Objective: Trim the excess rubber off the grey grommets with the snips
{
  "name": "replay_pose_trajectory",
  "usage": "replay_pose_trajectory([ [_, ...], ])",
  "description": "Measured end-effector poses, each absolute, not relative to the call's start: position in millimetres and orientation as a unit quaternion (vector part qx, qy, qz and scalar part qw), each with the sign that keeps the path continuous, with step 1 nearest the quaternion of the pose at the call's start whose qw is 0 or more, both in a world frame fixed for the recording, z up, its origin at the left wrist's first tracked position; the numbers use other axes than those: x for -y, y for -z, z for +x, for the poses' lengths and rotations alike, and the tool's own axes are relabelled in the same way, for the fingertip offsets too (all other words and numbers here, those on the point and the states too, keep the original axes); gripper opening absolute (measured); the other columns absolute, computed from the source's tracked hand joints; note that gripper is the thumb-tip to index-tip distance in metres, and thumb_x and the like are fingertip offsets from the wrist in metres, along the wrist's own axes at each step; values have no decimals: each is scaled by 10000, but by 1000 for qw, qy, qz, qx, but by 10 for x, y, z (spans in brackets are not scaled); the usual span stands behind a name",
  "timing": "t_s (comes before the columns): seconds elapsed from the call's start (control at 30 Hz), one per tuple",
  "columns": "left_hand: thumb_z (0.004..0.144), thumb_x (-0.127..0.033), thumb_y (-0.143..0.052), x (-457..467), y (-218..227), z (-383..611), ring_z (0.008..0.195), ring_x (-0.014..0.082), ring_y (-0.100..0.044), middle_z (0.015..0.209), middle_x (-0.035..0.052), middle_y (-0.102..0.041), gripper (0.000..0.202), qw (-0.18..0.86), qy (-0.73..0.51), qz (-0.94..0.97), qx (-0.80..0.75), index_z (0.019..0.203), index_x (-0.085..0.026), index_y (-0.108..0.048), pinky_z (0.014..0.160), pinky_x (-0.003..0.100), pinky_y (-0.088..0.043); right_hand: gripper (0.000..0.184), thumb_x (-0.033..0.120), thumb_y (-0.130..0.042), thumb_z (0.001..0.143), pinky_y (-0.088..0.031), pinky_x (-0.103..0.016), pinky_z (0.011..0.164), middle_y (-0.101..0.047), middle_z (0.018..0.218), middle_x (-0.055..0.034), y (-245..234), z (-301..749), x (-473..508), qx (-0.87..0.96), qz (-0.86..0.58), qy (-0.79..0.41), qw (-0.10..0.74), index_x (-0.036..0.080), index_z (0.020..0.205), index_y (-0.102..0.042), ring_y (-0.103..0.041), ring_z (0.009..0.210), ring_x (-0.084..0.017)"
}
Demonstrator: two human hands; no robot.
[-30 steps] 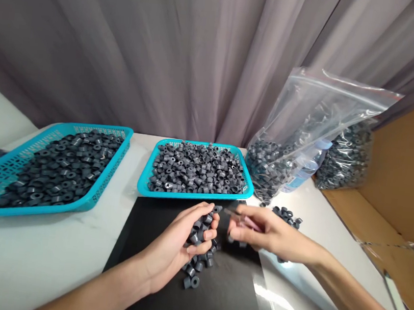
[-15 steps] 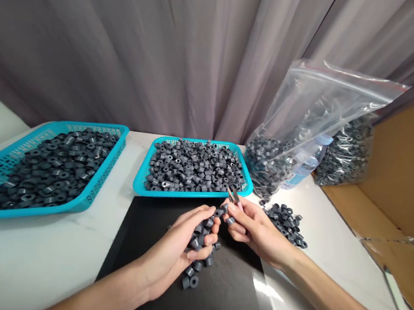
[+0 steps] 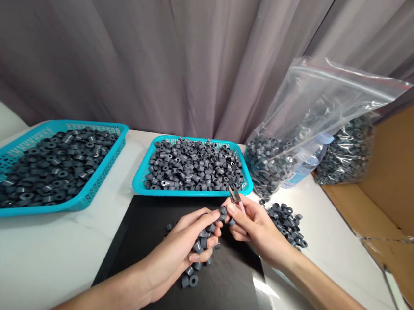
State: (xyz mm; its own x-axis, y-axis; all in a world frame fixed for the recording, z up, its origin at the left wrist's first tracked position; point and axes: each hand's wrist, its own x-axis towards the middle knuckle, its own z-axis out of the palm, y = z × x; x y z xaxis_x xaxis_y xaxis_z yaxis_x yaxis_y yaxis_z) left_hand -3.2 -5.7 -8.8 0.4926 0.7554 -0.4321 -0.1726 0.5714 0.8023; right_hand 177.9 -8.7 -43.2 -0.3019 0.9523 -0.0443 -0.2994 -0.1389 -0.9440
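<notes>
My left hand [image 3: 190,242] is closed around several small dark grey plastic rings [image 3: 202,241], its thumb and fingertips pressing one grey piece [image 3: 222,214] at the top. In my right hand [image 3: 250,221] a pair of small pink-handled snips [image 3: 237,197] is tucked, blades pointing up and away. The right fingertips touch that same top piece, and another grey ring [image 3: 231,221] shows between the right fingers. Below the hands, loose rings [image 3: 190,277] lie on a black mat [image 3: 229,295].
Turquoise baskets full of grey rings stand at the left [image 3: 87,196] and back centre [image 3: 188,194]. A ring pile [image 3: 286,222] lies right of the mat. Behind it are an open clear zip bag [image 3: 301,101], a water bottle [image 3: 308,160], another filled bag [image 3: 348,150] and a cardboard box [image 3: 407,146].
My hands have come closer together, and the right fingertips now meet the piece held at the left thumb. The snips have shifted slightly right. The view has moved a little.
</notes>
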Motion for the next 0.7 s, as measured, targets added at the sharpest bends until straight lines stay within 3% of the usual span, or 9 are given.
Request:
replay_pose_trajectory([
  [0.17, 943, -343, -658, 55, 70, -18, 541, 26, -309, 814, -14, -521, 209, 778, -293, 369, -415, 914, -137, -639, 455, 156, -199, 289, 464, -641, 959, -211, -191, 457, -588, 771, 19, 410, 1781, 102, 499, -366, -640, 456, 192, 973, -544, -318, 512, -42],
  [0.43, 936, -367, -674, 44, 75, -36, 548, 24, -261, 807, -28, -506, 239, 745, -320, 406, -422, 948, -138, -610, 474, 171, -165, 371, 528, -709, 882, -326, -194, 496, -544, 797, 13, 392, 1763, 137, 518, -416, -590, 459, 185, 972, -603, -384, 603, -79],
  [0.7, 952, -426, -636, 22, 53, -15, 530, 39, -256, 744, -36, -490, 265, 722, -320, 447, -420, 935, -162, -616, 467, 192, -166, 310, 482, -718, 894, -323, -206, 511, -550, 771, 23, 431, 1798, 126, 540, -432, -533, 488, 195, 969, -629, -403, 614, -90],
])
